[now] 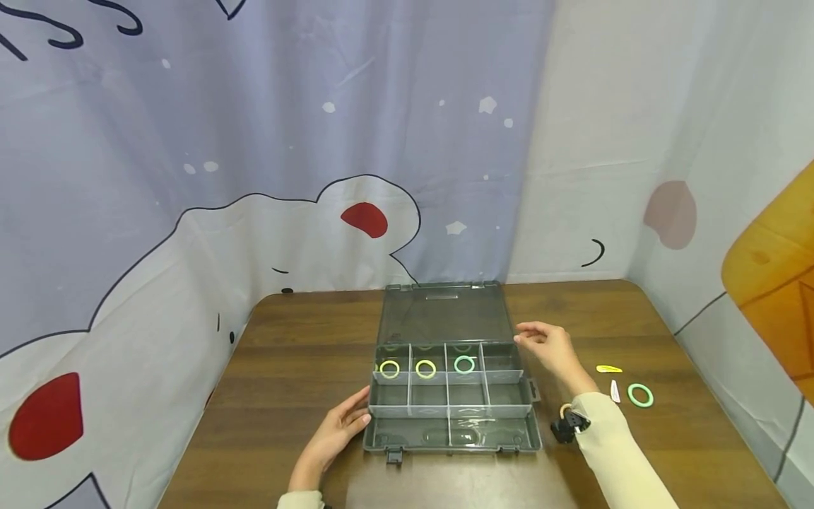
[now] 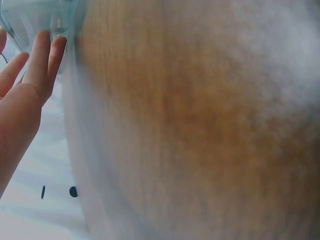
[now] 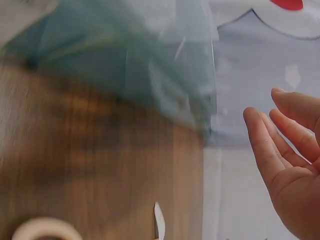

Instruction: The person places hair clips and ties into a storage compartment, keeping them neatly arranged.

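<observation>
A grey see-through compartment box point(image 1: 429, 411) lies on the table with its lid point(image 1: 445, 314) folded back. Along its back row are two yellow rings point(image 1: 425, 377) and a green ring point(image 1: 464, 372), each in its own compartment. My left hand point(image 1: 337, 431) rests its fingers against the box's left side; in the left wrist view they are extended at the clear wall. Near the box's back right corner, my right hand point(image 1: 552, 350) is raised. The right wrist view shows its thumb and fingers apart with nothing between them.
Right of the box on the brown table point(image 1: 286, 353) lie a yellow hair clip point(image 1: 609, 369), a whitish hair clip point(image 1: 615, 392) and another green ring point(image 1: 640, 405). A printed curtain point(image 1: 254, 127) hangs close behind the table and along its right side.
</observation>
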Tool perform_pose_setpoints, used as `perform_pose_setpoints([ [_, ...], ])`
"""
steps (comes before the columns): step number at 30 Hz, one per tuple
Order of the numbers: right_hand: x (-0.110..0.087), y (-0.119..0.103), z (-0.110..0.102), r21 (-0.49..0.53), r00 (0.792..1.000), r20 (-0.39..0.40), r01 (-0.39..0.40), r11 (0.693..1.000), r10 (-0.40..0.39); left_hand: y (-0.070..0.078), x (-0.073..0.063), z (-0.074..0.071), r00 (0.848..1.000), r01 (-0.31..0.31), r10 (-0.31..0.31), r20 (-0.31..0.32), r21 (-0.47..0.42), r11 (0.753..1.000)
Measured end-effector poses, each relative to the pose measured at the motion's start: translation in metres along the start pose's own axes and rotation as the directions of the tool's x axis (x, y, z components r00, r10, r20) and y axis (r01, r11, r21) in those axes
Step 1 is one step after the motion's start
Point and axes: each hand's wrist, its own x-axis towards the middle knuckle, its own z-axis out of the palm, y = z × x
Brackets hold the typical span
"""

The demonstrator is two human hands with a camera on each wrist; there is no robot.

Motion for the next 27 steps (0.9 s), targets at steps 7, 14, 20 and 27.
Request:
perform_pose_setpoints([
  [7, -0.009, 0.016, -0.032, -0.07, 0.998, -0.068, -0.007, 0.998, 0.002, 0.0, 0.0, 0.0, 1.0, -0.024, 0.024, 0.001, 0.017, 1.0],
  [14, -0.027, 0.033, -0.068, -0.145, 0.988, -0.154, -0.038, 0.989, 0.015, 0.0, 0.0, 0.001, 1.0, -0.016, 0.016, -0.002, 0.01, 1.0],
  [20, -0.046, 0.045, -0.098, -0.155, 0.973, -0.214, -0.117, 0.981, 0.082, 0.002, -0.001, 0.001, 1.0, -0.02, 0.021, -0.007, 0.024, 0.999],
  [27, -0.068, 0.061, -0.124, -0.144, 0.964, -0.212, -0.192, 0.971, 0.16, 0.002, 0.0, 0.002, 1.0, -0.021, 0.021, -0.008, 0.022, 1.0],
])
